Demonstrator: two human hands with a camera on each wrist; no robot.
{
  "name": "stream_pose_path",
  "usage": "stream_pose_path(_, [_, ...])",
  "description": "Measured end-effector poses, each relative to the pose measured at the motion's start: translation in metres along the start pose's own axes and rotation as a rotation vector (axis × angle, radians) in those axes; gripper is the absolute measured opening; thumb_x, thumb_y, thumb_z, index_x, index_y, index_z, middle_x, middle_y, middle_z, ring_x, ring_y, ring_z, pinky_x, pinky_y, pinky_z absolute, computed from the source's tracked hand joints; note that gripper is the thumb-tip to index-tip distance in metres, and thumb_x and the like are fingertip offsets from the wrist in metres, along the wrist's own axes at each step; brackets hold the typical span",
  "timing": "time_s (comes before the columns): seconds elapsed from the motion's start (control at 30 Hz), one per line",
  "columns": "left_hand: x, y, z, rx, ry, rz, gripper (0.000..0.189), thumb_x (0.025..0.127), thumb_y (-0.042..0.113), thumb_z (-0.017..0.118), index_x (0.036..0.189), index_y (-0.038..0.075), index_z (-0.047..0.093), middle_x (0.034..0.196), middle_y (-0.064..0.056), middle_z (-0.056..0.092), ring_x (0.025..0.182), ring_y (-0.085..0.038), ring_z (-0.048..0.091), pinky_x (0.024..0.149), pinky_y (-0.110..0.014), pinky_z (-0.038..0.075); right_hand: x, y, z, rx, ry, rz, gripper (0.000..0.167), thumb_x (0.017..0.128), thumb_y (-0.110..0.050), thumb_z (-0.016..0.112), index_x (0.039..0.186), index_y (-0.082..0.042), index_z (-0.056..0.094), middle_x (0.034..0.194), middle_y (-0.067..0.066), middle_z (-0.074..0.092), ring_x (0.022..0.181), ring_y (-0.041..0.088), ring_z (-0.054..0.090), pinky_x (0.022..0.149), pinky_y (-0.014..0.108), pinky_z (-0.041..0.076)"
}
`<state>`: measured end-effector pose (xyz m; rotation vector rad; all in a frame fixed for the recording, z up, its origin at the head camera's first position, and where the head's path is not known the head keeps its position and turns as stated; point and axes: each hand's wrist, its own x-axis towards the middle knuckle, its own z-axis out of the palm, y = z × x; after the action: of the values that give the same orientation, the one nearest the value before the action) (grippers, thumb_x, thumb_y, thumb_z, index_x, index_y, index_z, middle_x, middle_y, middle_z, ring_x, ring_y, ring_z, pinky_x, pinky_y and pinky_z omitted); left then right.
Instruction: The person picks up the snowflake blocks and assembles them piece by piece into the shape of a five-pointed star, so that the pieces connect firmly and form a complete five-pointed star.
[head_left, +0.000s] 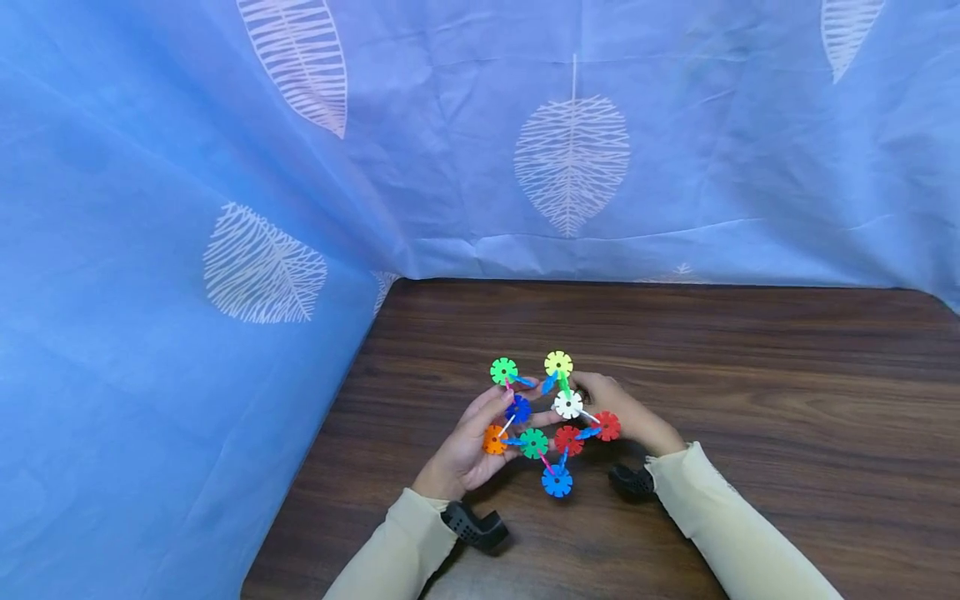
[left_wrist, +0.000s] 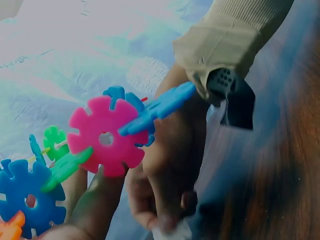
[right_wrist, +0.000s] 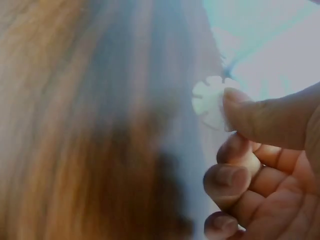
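Notched plastic discs in several colours, slotted edge to edge, form a star-like outline, with a blue disc (head_left: pixel 557 481) at its near tip. On its left side my left hand (head_left: pixel 467 443) holds it, thumb by the dark blue disc (head_left: pixel 517 409) and fingers behind the orange disc (head_left: pixel 494 440). A pink disc (left_wrist: pixel 100 127) of the outline sits close to the left fingertips in the left wrist view. My right hand (head_left: pixel 626 408) is at the other side, behind the red disc (head_left: pixel 607 426). In the right wrist view, its thumb and forefinger pinch a white disc (right_wrist: pixel 210 102).
Under the hands lies a dark wood-grain table (head_left: pixel 735 367). Blue cloth (head_left: pixel 450 167) with white leaf prints hangs along its far edge and left side. A black wrist-worn device (head_left: pixel 476 527) sits at the left cuff, and another black device (head_left: pixel 632 482) at the right.
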<state>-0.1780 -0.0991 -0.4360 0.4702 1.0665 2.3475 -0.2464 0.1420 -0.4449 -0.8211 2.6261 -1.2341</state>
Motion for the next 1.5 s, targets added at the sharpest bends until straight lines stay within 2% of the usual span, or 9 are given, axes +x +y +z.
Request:
stream_pose_path(0.13, [0.001,-0.001,0.000,0.013,0.049,0.006,0.031,0.112,0.026,0.045,0.137,0.010,0.053,0.151,-0.015,0.049,0.130,-0.033,0.060,0.101,-0.053,0.052,-0.020,0.002,-0.016,0.091,0.051,0.026,0.006,0.098,0.001,0.064,0.093,-0.003,0.061,0.078,0.002,0.053,0.068,0.014,0.047,0.060,0.024,0.041])
stream_pose_path(0.27, [0.003,-0.003,-0.001,0.022,0.091,0.012,0.036,0.113,0.024,0.044,0.144,0.006,0.049,0.152,-0.016,0.048,0.130,-0.033,0.060,0.102,-0.054,0.050,-0.041,-0.007,-0.035,0.155,0.194,0.052,0.009,0.100,-0.008,0.068,0.096,-0.002,0.063,0.078,0.002,0.056,0.062,0.011,0.047,0.055,0.025,0.041])
stream_pose_path(0.43, [0.005,-0.003,0.000,0.023,0.092,0.025,0.046,0.113,0.023,0.045,0.156,0.008,0.038,0.152,-0.014,0.046,0.130,-0.032,0.060,0.105,-0.052,0.048,-0.066,-0.033,-0.047,0.402,0.317,0.077,0.016,0.103,-0.012,0.065,0.103,0.003,0.060,0.076,-0.002,0.059,0.061,0.012,0.048,0.049,0.029,0.040])
stream_pose_path(0.57, [0.005,-0.004,0.000,0.023,0.100,0.033,0.048,0.112,0.027,0.048,0.156,0.009,0.038,0.152,-0.014,0.046,0.130,-0.031,0.060,0.102,-0.041,0.052,-0.076,-0.059,-0.033,0.556,0.289,0.038,0.018,0.104,-0.009,0.062,0.103,0.008,0.056,0.074,0.002,0.061,0.058,0.010,0.050,0.046,0.026,0.040])
stream_pose_path(0.77, [0.005,-0.005,0.002,0.057,0.091,0.092,0.048,0.113,0.025,0.046,0.155,0.005,0.035,0.147,-0.011,0.052,0.121,-0.024,0.067,0.100,-0.042,0.054,-0.073,-0.088,0.001,0.670,0.199,0.042,0.021,0.103,-0.005,0.062,0.101,0.015,0.055,0.077,0.014,0.068,0.053,0.011,0.057,0.041,0.020,0.042])
stream_pose_path(0.97, [0.004,-0.007,0.005,0.121,0.045,0.158,0.051,0.113,0.020,0.045,0.157,-0.001,0.028,0.148,-0.012,0.053,0.103,-0.012,0.068,0.097,-0.037,0.056,-0.068,-0.098,0.018,0.716,0.279,0.094,0.022,0.101,-0.005,0.065,0.101,0.016,0.058,0.078,0.021,0.071,0.051,0.015,0.062,0.041,0.022,0.048])
stream_pose_path(1.17, [0.004,-0.007,0.008,0.150,-0.011,0.205,0.045,0.113,0.017,0.042,0.155,0.001,0.035,0.155,-0.016,0.047,0.106,-0.014,0.065,0.098,-0.037,0.056,-0.067,-0.104,0.020,0.769,0.347,0.140,0.022,0.100,-0.004,0.067,0.104,0.015,0.058,0.079,0.017,0.072,0.056,0.016,0.067,0.047,0.027,0.055])
stream_pose_path(1.4, [0.004,-0.010,0.006,0.196,-0.101,0.278,0.046,0.113,0.013,0.038,0.155,-0.006,0.031,0.158,-0.018,0.044,0.113,-0.014,0.063,0.100,-0.032,0.054,-0.070,-0.108,0.019,0.801,0.344,0.151,0.022,0.101,-0.003,0.066,0.108,0.016,0.058,0.080,0.016,0.073,0.060,0.018,0.070,0.051,0.029,0.058])
stream_pose_path(1.5, [0.004,-0.011,0.005,0.219,-0.113,0.306,0.044,0.113,0.011,0.039,0.153,-0.005,0.033,0.158,-0.019,0.044,0.125,-0.018,0.060,0.104,-0.033,0.051,-0.071,-0.110,0.020,0.802,0.345,0.143,0.022,0.101,-0.002,0.066,0.108,0.017,0.058,0.081,0.017,0.073,0.061,0.019,0.071,0.052,0.031,0.060])
